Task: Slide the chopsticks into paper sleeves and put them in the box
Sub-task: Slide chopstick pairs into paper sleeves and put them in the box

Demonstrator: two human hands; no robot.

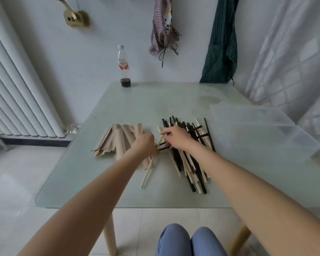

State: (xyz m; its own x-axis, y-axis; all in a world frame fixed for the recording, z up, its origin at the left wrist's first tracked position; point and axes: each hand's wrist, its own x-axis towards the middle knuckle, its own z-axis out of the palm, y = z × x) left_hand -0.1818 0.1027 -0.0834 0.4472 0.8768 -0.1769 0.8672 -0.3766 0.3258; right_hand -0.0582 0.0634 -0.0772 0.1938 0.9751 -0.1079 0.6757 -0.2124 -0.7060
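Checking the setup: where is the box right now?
In the head view the clear box sits at the table's right edge, just right of the chopstick pile.

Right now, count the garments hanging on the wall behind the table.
2. A checked apron hangs at top centre above the table's far edge; a dark green striped garment hangs to its right, reaching down to the table corner. Neither hides another that I can see.
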